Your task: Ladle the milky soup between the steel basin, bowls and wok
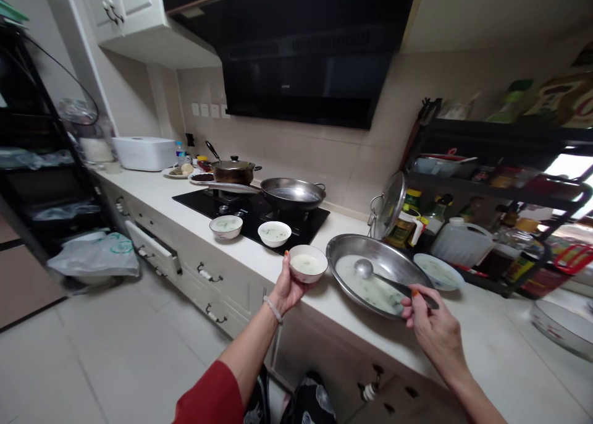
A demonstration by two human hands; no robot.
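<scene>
My left hand (286, 288) holds a small white bowl (307, 263) of pale soup just above the counter edge. My right hand (433, 324) grips the dark handle of a metal ladle (370, 269), whose scoop rests in a wide steel basin (352, 250) tilted on the white counter (486, 356) and partly filled with the same pale soup. Two more filled white bowls, one (226, 225) to the left and one (274, 232) nearer, sit by the black cooktop (206, 203). Another filled bowl (438, 271) stands right of the basin.
A wok (293, 193) and a lidded pot (233, 170) sit on the cooktop under a black hood (301, 47). A glass lid (390, 204), bottles and a black rack (500, 189) crowd the back right. A white appliance (143, 152) and plates are far left; a bag (95, 255) lies on the floor.
</scene>
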